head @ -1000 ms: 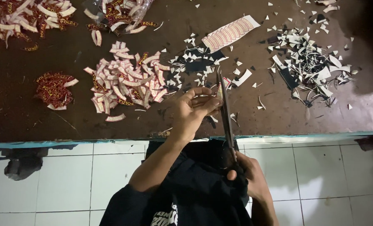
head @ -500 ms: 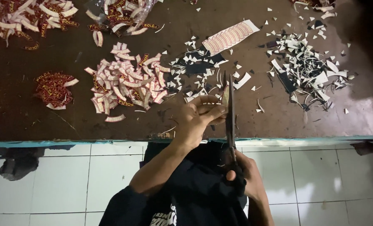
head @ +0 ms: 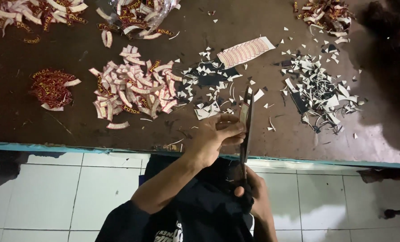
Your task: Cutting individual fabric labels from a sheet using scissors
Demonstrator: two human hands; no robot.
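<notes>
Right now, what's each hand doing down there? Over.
Left hand pinches small label piece. Right hand grips scissors, blades at piece. Scraps beside, nothing blocking.

scissors (head: 245, 130): dark metal blades, dull, with little shine as you hold them
strip (head: 243, 113): thin pale paper in your fingers
table (head: 38, 130): dark brown top, matt and scuffed
labels (head: 132, 92): woven-looking cloth, red and cream
scraps (head: 319, 92): flat paper offcuts
floor (head: 43, 197): smooth glossy white tiles

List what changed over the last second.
The left hand slid right, bringing its small label piece up against the scissors. The right hand kept its grip on the scissors. The label piles and scraps on the table stayed put.
</notes>
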